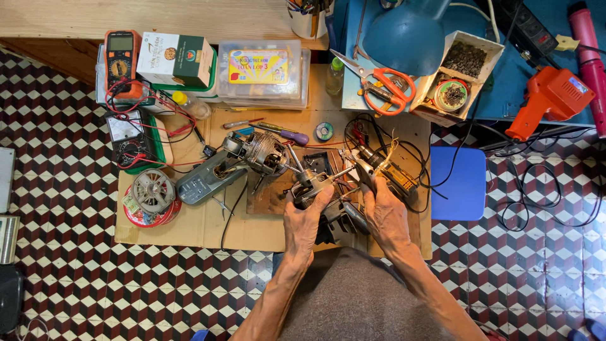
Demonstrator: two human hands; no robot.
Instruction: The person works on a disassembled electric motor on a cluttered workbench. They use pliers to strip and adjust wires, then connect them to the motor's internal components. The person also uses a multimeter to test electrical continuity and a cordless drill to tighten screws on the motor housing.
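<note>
Head view looks straight down on a sheet of cardboard (189, 230) laid as a work surface over a floor (82, 278) tiled in a dark red, black and white cube pattern. At twelve o'clock runs a wooden ledge (145, 16), and at two o'clock a blue surface (505, 95) carries an orange soldering gun (548, 98).

A white carton (461, 72) near one o'clock holds dark small bits, with a round tin (451, 95) of the same inside it. At eleven o'clock clear plastic boxes (262, 76) are stacked, contents unreadable. A green tray (150, 148) at nine o'clock holds an analogue meter (126, 136).

Left hand (304, 221) is clamped on a small motor part (310, 184) at the centre of the cardboard. Right hand (386, 218) is closed around a dark tool (365, 170) just beside it, toward three o'clock.
</note>
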